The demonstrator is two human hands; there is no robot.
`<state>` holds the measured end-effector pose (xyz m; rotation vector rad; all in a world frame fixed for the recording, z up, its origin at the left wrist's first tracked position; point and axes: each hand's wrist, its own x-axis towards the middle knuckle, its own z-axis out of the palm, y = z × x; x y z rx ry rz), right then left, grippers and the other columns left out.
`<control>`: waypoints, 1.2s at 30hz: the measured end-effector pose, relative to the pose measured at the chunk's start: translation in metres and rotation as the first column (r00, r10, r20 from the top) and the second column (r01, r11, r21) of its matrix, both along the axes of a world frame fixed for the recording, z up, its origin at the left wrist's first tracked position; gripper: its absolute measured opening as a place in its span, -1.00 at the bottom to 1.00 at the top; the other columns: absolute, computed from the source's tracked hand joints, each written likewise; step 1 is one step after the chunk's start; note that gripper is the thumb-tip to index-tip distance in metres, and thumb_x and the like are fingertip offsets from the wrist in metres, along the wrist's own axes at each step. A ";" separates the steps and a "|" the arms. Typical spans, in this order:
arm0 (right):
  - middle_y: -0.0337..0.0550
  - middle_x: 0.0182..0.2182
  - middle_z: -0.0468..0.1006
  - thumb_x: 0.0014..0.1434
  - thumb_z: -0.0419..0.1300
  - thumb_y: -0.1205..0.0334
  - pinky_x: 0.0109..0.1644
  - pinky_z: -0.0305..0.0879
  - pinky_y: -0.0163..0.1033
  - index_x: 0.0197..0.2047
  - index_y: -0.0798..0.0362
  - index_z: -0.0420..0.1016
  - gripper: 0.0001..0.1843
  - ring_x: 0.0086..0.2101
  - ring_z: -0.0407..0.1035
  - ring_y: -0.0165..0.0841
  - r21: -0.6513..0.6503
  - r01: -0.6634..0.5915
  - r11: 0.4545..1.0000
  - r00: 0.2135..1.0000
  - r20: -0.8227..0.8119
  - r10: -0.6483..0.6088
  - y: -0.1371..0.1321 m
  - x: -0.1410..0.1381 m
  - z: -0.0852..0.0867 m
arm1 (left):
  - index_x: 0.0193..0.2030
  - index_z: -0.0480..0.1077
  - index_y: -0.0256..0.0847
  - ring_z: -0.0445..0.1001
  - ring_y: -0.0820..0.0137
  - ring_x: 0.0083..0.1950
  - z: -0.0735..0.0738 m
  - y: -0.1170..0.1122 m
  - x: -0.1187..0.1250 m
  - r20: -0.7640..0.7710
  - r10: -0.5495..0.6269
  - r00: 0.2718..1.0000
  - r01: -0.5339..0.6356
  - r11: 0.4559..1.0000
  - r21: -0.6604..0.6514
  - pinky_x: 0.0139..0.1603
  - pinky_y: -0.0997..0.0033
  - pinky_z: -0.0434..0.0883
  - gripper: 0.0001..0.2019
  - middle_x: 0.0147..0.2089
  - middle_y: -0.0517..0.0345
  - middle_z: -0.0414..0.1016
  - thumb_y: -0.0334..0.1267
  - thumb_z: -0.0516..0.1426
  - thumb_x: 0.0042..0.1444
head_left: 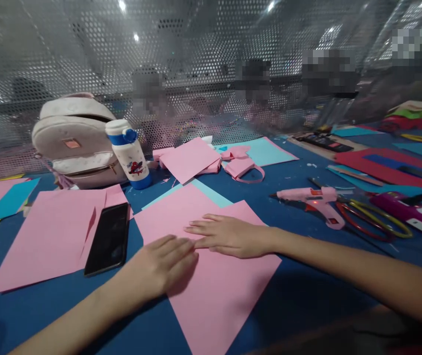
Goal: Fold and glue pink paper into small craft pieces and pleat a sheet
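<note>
A large pink paper sheet (218, 291) lies on the blue table (299, 291) in front of me. My left hand (162, 266) rests flat on its left part, fingers stretched out and together. My right hand (229, 235) lies flat across the sheet's middle, fingers extended to the left, its fingertips almost touching those of the left hand. Neither hand holds anything. A light blue sheet (211, 195) sticks out from under the pink one at the far side.
A black phone (109, 238) lies on another pink sheet (48, 236) at the left. Behind stand a white backpack (72, 140) and a bottle (129, 154). A pink glue gun (316, 199), scissors (373, 219) and coloured papers lie to the right. A perforated metal screen (196, 59) closes the back.
</note>
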<state>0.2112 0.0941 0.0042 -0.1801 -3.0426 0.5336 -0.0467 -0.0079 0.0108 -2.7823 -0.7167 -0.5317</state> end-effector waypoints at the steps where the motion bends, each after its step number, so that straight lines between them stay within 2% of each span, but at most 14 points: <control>1: -0.05 0.44 0.03 0.48 -0.10 0.19 0.47 -0.19 0.08 0.39 -0.02 0.22 -0.53 0.42 -0.14 -0.24 0.001 -0.002 1.000 1.000 -0.008 0.002 0.001 0.000 -0.001 | 0.15 0.43 -0.41 0.57 0.14 0.12 -0.002 -0.001 0.005 -0.029 -0.023 0.999 0.025 0.998 0.051 0.13 0.10 0.53 -0.68 0.14 -0.18 0.55 -0.46 -0.05 0.40; 3: -0.05 0.44 0.03 0.47 -0.08 0.19 0.47 -0.20 0.09 0.40 -0.02 0.21 -0.52 0.42 -0.14 -0.23 0.005 -0.009 1.000 1.000 -0.019 0.009 0.002 0.000 -0.004 | 0.15 0.43 -0.42 0.54 0.12 0.16 -0.008 -0.004 0.009 -0.069 0.001 0.998 0.004 0.997 0.075 0.11 0.12 0.54 -0.66 0.17 -0.21 0.51 -0.47 -0.09 0.41; 6: -0.07 0.45 -0.01 0.47 -0.07 0.19 0.47 -0.21 0.10 0.44 -0.09 0.11 -0.49 0.42 -0.15 -0.23 0.000 -0.024 1.000 0.999 -0.021 0.024 0.005 0.000 -0.006 | 0.24 0.37 -0.31 0.44 0.12 0.27 -0.011 -0.014 -0.001 -0.121 0.089 0.989 -0.089 0.996 0.005 0.13 0.13 0.53 -0.60 0.30 -0.18 0.38 -0.44 -0.15 0.43; 11: -0.12 0.47 -0.08 0.47 -0.11 0.18 0.47 -0.24 0.09 0.47 -0.14 0.03 -0.46 0.43 -0.19 -0.24 -0.007 -0.033 0.999 0.999 0.022 0.033 0.007 -0.001 -0.006 | 0.34 0.29 -0.23 0.38 0.23 0.32 0.004 -0.036 -0.031 -0.254 0.107 0.961 -0.138 0.985 -0.107 0.18 0.24 0.48 -0.52 0.37 -0.07 0.28 -0.47 -0.21 0.41; 14: -0.10 0.47 -0.09 0.46 -0.11 0.20 0.47 -0.26 0.10 0.47 -0.11 0.04 -0.45 0.43 -0.21 -0.22 0.008 -0.030 1.000 0.999 0.044 0.030 0.007 -0.002 -0.006 | 0.34 0.29 -0.22 0.41 0.28 0.30 0.012 -0.047 -0.045 -0.266 0.117 0.957 -0.152 0.982 -0.115 0.18 0.33 0.47 -0.52 0.37 0.00 0.29 -0.48 -0.17 0.38; 17: -0.09 0.46 -0.08 0.44 -0.07 0.23 0.46 -0.24 0.12 0.46 -0.11 0.05 -0.44 0.43 -0.18 -0.19 0.004 -0.038 0.999 0.999 0.030 0.038 0.008 -0.003 -0.006 | 0.36 0.27 -0.21 0.43 0.29 0.29 0.011 -0.056 -0.055 -0.262 0.142 0.955 -0.183 0.973 -0.138 0.15 0.36 0.49 -0.49 0.39 0.01 0.27 -0.48 -0.16 0.35; 21: -0.08 0.45 -0.03 0.45 -0.08 0.21 0.46 -0.21 0.13 0.45 -0.10 0.09 -0.46 0.42 -0.14 -0.19 -0.033 -0.026 0.999 0.999 0.029 0.027 0.008 -0.003 -0.004 | 0.34 0.29 -0.15 0.37 0.26 0.33 0.005 -0.056 -0.062 -0.186 0.143 0.972 -0.179 0.964 -0.195 0.25 0.23 0.44 -0.54 0.40 0.06 0.27 -0.41 -0.17 0.41; 24: -0.16 0.46 -0.06 0.45 -0.08 0.23 0.47 -0.25 0.13 0.46 -0.18 0.05 -0.45 0.43 -0.18 -0.23 -0.087 -0.019 0.996 1.000 0.024 0.021 0.007 -0.002 -0.002 | 0.31 0.32 -0.16 0.36 0.21 0.31 0.005 -0.044 -0.055 -0.181 0.093 0.979 -0.138 0.957 -0.256 0.25 0.11 0.42 -0.57 0.39 0.05 0.30 -0.40 -0.17 0.43; 28: -0.25 0.47 -0.10 0.43 -0.07 0.32 0.48 -0.30 0.12 0.45 -0.22 0.05 -0.43 0.43 -0.23 -0.27 -0.207 -0.004 0.978 0.999 0.037 0.012 0.009 0.000 0.001 | 0.32 0.28 -0.16 0.45 0.18 0.06 0.013 -0.026 -0.029 -0.193 0.057 0.980 -0.114 0.948 -0.298 -0.02 0.14 0.51 -0.57 0.32 -0.07 0.36 -0.39 -0.20 0.45; 32: -0.35 0.46 -0.07 0.41 -0.05 0.36 0.49 -0.33 0.06 0.42 -0.30 0.11 -0.41 0.43 -0.22 -0.31 -0.354 0.000 0.935 1.000 0.016 0.006 0.013 0.002 0.005 | 0.38 0.16 -0.12 0.46 0.18 -0.10 0.014 -0.013 0.003 -0.257 0.053 0.965 -0.137 0.936 -0.323 -0.18 0.16 0.50 -0.59 0.09 -0.12 0.46 -0.34 -0.13 0.45; 36: -0.38 0.45 -0.02 0.39 0.00 0.38 0.50 -0.35 0.00 0.40 -0.29 0.14 -0.40 0.43 -0.21 -0.32 -0.454 -0.002 0.891 1.000 -0.003 0.001 0.018 0.002 0.007 | 0.39 0.14 -0.17 0.46 0.18 -0.21 0.008 0.003 0.031 -0.299 0.034 0.954 -0.121 0.953 -0.277 -0.30 0.21 0.47 -0.56 -0.13 -0.05 0.45 -0.37 -0.12 0.42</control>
